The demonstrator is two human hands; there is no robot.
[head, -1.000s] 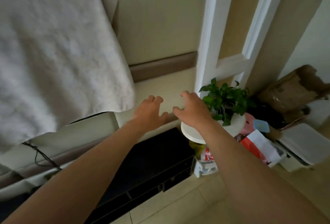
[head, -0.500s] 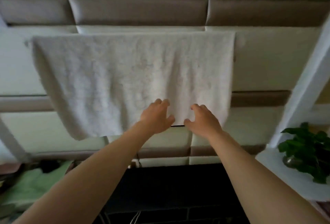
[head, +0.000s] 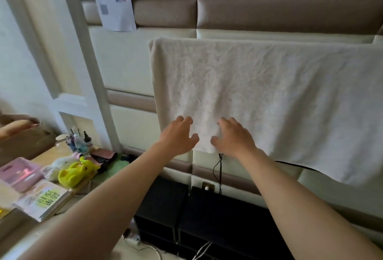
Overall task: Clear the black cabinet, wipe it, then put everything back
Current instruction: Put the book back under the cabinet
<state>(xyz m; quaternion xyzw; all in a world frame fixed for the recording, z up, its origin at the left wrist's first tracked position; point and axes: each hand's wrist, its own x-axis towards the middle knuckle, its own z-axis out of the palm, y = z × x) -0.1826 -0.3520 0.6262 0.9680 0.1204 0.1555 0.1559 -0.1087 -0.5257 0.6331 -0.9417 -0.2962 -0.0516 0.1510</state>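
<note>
Black cabinet [head: 217,214] is sitting below, partly hidden by forearms; left hand [head: 178,137] and right hand [head: 234,137] are hovering empty, fingers spread, at the towel [head: 269,98]; contact unclear.

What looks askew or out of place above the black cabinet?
The white towel hangs unevenly: its lower edge slopes down to the right. A black cord dangles loose from under it toward the black cabinet. The paper on the wall is tilted.
</note>
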